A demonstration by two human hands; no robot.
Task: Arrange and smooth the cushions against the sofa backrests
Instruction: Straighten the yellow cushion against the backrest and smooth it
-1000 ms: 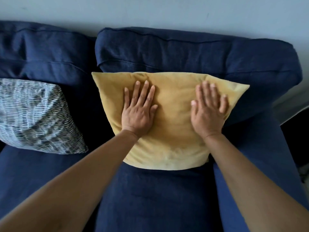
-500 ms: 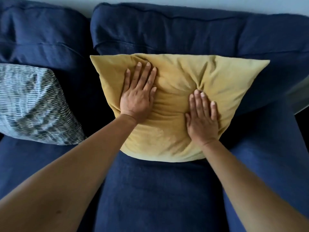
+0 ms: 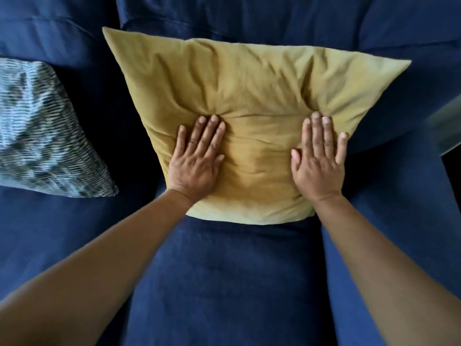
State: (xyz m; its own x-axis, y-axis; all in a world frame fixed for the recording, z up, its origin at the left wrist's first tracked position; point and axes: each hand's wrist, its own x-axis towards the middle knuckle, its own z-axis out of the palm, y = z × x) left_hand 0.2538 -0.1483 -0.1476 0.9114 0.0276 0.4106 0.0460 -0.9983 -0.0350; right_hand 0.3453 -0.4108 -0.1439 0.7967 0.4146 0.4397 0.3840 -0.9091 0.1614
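Head view looks down on a yellow cushion (image 3: 249, 101) leaning against the blue backrest (image 3: 274, 18), its lower edge on the seat (image 3: 224, 283). Both hands lie flat and open on its lower half, the left hand (image 3: 197, 161) near the left edge and the right hand (image 3: 318, 163) near the right, gripping nothing; palms spread this way likely press the filling back and sweep out creases fanning above the fingertips. A patterned cushion (image 3: 42, 136) rests further left, untouched.

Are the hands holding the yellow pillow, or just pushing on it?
Just pushing. Both the left hand and right hand lie flat and open on the lower part of the yellow pillow; nothing is gripped.
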